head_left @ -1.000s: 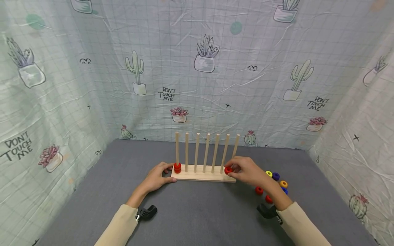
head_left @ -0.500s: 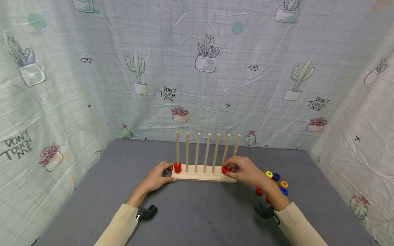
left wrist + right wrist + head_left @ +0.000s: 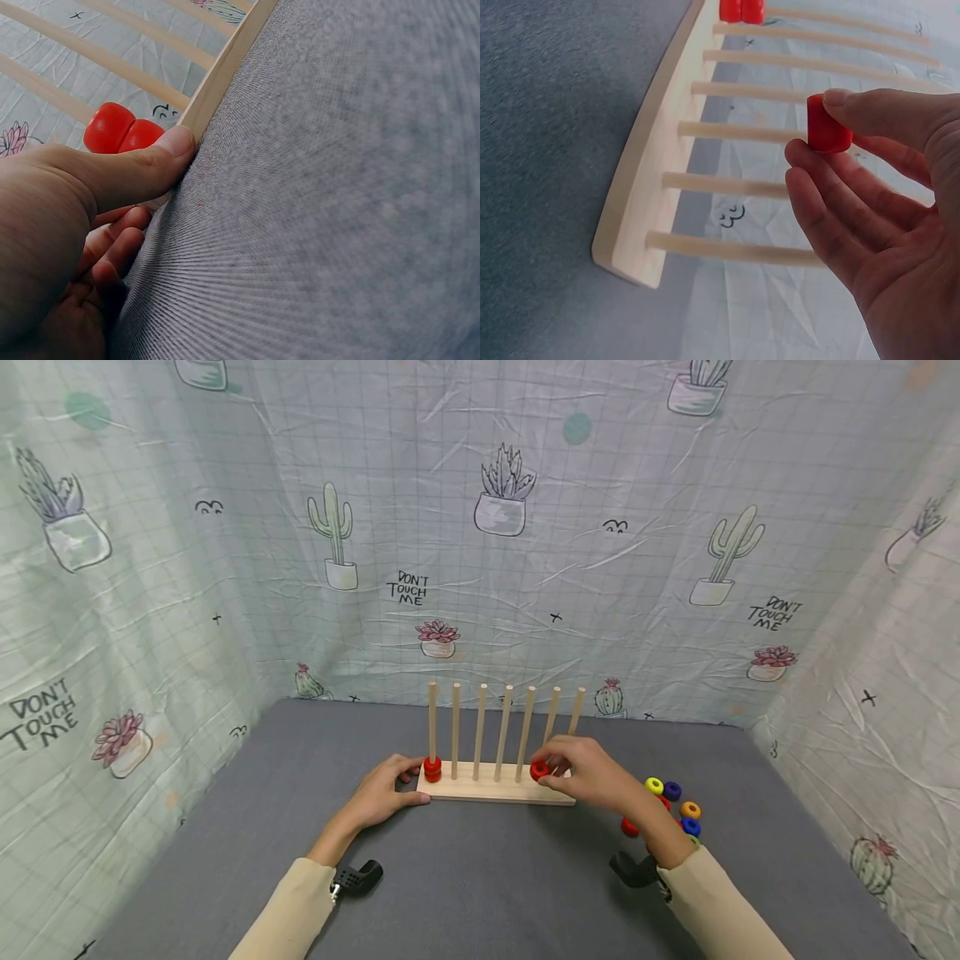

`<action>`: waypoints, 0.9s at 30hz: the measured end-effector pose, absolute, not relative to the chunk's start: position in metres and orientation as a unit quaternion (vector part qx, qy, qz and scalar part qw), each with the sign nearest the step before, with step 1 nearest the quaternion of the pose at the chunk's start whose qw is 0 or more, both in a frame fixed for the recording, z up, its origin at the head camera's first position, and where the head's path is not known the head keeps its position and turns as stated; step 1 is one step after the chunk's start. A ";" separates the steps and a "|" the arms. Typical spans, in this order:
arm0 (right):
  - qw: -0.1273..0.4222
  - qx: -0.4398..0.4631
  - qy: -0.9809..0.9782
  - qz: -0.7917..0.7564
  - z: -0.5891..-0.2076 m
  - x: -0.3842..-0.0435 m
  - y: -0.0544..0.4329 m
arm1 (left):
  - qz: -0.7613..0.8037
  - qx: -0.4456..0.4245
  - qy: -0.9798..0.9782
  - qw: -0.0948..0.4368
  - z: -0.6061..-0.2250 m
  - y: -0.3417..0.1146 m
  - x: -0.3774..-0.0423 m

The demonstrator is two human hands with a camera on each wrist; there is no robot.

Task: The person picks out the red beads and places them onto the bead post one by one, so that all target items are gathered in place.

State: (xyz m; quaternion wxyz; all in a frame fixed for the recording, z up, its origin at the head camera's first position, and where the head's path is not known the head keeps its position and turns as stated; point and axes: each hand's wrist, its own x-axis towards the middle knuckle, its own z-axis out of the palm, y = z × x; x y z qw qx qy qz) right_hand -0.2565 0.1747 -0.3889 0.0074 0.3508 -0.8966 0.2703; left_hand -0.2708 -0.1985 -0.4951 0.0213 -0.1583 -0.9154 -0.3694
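A wooden peg rack [image 3: 487, 789] with a row of upright pegs stands on the grey table. Two red beads [image 3: 432, 769] are stacked at the bottom of its leftmost peg. My left hand [image 3: 378, 795] grips the rack's left end, its thumb [image 3: 146, 171] pressed along the front edge near those beads. Between thumb and fingertips, my right hand [image 3: 588, 771] pinches another red bead [image 3: 829, 126]. In the head view this bead overlaps the base toward its right side, in front of the pegs. The right wrist view shows it raised above the base, beside the pegs.
To the right lie loose beads, partly hidden by the right forearm: a yellow bead [image 3: 654, 786], a purple bead [image 3: 672, 791], an orange bead [image 3: 691, 810], a blue bead [image 3: 691, 827] and several red ones. A cactus-print cloth [image 3: 555, 568] hangs behind and at both sides.
My right hand has moved slightly left along the rack with the red bead, uncovering more of the loose beads. The left hand has stayed at the rack's left end.
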 end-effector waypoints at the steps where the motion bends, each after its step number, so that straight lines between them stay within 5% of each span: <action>1: 0.009 0.356 -0.894 0.271 -0.388 -0.257 0.174 | -0.369 -0.158 -0.916 0.022 -0.495 -0.198 -0.271; 27: 0.026 0.387 -0.878 0.280 -0.362 -0.263 0.137 | -0.368 -0.161 -0.915 0.025 -0.495 -0.198 -0.271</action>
